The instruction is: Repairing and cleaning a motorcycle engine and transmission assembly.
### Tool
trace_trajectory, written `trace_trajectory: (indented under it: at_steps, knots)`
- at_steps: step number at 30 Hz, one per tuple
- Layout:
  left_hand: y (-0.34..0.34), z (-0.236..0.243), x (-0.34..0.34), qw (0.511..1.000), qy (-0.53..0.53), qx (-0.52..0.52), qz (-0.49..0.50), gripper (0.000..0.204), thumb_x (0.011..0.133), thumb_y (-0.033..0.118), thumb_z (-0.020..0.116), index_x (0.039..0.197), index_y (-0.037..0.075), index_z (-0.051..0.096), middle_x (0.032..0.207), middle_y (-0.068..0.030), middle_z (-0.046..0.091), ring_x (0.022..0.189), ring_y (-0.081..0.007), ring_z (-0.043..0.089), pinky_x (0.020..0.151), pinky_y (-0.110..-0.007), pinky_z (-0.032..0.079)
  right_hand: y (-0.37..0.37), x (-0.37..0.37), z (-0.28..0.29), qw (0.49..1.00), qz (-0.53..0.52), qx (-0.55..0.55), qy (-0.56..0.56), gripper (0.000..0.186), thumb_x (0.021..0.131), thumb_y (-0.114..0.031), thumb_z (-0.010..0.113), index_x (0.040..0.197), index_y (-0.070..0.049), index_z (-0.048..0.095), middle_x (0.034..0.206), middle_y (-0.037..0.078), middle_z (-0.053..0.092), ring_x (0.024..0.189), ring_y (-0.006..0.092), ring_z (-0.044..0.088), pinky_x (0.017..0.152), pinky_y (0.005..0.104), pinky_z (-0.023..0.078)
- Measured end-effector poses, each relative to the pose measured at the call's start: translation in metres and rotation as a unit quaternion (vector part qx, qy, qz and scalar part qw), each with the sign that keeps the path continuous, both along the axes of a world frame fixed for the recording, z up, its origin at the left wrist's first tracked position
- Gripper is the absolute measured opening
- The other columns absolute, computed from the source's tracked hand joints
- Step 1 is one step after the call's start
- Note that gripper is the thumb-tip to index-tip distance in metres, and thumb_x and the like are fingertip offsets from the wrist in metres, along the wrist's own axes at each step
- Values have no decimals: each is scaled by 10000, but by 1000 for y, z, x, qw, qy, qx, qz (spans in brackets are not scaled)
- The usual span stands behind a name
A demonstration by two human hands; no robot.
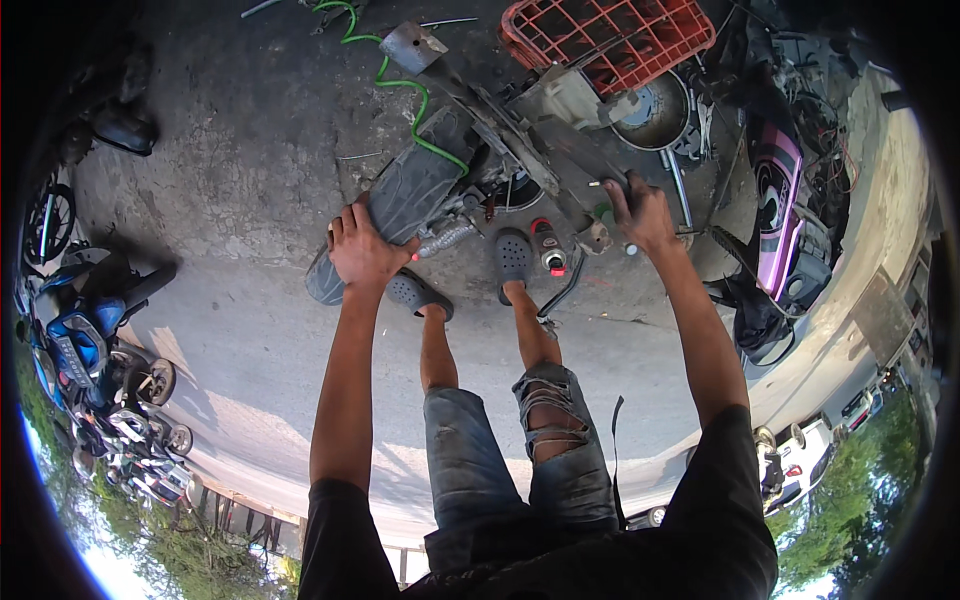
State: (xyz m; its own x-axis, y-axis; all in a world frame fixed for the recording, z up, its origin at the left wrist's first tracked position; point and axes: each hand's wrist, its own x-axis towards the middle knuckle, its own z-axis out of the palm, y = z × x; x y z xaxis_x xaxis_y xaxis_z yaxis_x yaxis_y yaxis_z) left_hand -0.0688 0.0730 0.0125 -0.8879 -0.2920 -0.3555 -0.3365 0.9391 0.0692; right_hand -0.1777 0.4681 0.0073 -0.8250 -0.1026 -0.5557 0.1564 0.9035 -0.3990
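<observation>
Below me is a partly dismantled scooter rear end, with a wide black tyre (pixel 420 170) and a bare metal frame (pixel 500 130). My left hand (pixel 365 245) grips over the tyre's near end, fingers curled on its tread. My right hand (pixel 640 210) is closed on a dark elongated part (pixel 585 160) at the frame's right side; its exact shape is unclear. A silvery cylindrical part (pixel 445 240) lies beside the wheel. A spray can with red cap (pixel 548 245) is near my right foot. A green coiled hose (pixel 410 90) runs across the tyre.
A red crate (pixel 610 30) and round metal pan (pixel 645 115) sit at the top right. A pink-purple body panel (pixel 770 210) lies right. Parked motorbikes (pixel 90 340) line the left. A metal bent bar (pixel 565 295) lies by my foot; a white vehicle (pixel 795 465) is behind.
</observation>
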Motion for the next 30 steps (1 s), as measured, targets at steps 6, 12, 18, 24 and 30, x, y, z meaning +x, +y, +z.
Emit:
trace_trajectory:
  at_steps: [6, 12, 18, 24, 30]
  knots:
    - [1, 0, 2, 1000, -17, 15, 19, 995, 509, 445, 905, 1340, 88, 491, 1193, -160, 604, 1139, -391, 591, 952, -500, 525, 24, -70, 6, 974, -22, 44, 219, 455, 978, -456, 598, 923, -5, 618, 634, 274, 626, 650, 478, 656, 568, 506, 518]
    - [3, -1, 8, 1000, 0, -12, -22, 966, 519, 437, 900, 1319, 77, 495, 1167, -172, 614, 1105, -399, 603, 935, -496, 527, 40, -44, 12, 988, -37, -11, 151, 450, 999, -412, 583, 927, 31, 620, 677, 268, 643, 638, 425, 678, 581, 461, 501]
    - [5, -1, 2, 998, 56, 8, -29, 933, 539, 405, 897, 1300, 51, 489, 1195, -199, 612, 1117, -410, 596, 927, -505, 514, 71, 62, -64, 972, -229, 54, 0, 553, 1003, -532, 466, 1010, -5, 632, 917, 348, 666, 943, 519, 644, 828, 573, 494]
    - [5, -1, -2, 996, 73, -7, -53, 902, 543, 425, 882, 1265, 42, 499, 1163, -200, 618, 1067, -422, 614, 911, -516, 520, -4, 109, -198, 985, -35, 1, -167, 486, 1029, -426, 435, 1107, 17, 622, 1027, 285, 694, 1022, 478, 651, 923, 525, 520]
    - [33, -23, 3, 995, 76, 12, -62, 952, 532, 436, 890, 1305, 44, 496, 1173, -216, 638, 1059, -441, 628, 890, -523, 516, -32, 120, -303, 983, -76, 72, -153, 392, 978, -303, 536, 1222, -7, 613, 1284, 249, 611, 1156, 413, 625, 962, 511, 516]
